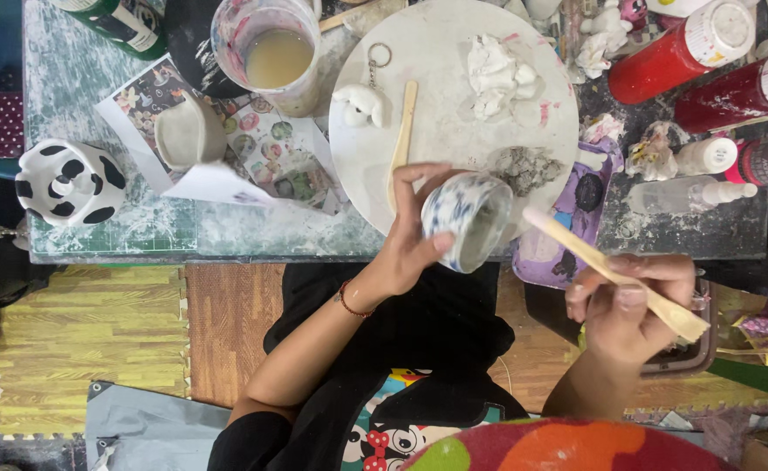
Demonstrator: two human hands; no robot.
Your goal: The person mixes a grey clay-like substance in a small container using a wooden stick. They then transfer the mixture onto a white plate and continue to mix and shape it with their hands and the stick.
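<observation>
My left hand (pixel 408 244) grips a small blue-and-white patterned cup (pixel 467 218), tilted on its side with the mouth facing right. My right hand (pixel 633 305) holds a flat wooden stick (pixel 576 253), its tip pointing toward the cup's mouth. Both are held over the near edge of a round white board (pixel 441 105). On the board lie a second wooden stick (pixel 401 139), a white clay figure on a key ring (pixel 362 103), a lump of white clay (pixel 497 74) and a grey smear (pixel 528 166).
A plastic cup of murky water (pixel 275 57) stands behind the board. Red paint bottles (pixel 689 48) and small white bottles (pixel 702 157) crowd the right. A purple palette (pixel 567 235), a black-and-white bowl (pixel 70 183), a grey clay cup (pixel 188 133) and printed sheets (pixel 262 148) lie around.
</observation>
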